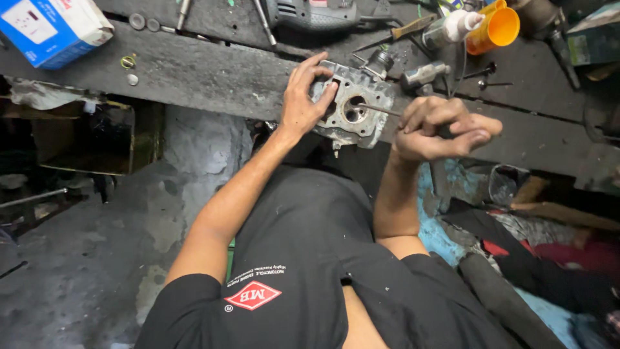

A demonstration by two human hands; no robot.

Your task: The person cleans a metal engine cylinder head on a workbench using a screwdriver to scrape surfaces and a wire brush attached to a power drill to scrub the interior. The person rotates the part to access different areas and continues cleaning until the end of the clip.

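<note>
Grey cylinder head (354, 106), hands (303, 100) partly covering

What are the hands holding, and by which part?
Left hand grips the metal engine part by its left side; right hand holds a thin rod tool by its near end.

A dark, worn wooden counter (194, 71) runs across the top. On it sit a blue-and-white box (51, 29), loose washers (137, 21), an electric drill (316, 13), an orange funnel (494, 27) and a grey metal engine casting (355, 106) at the front edge.
</note>
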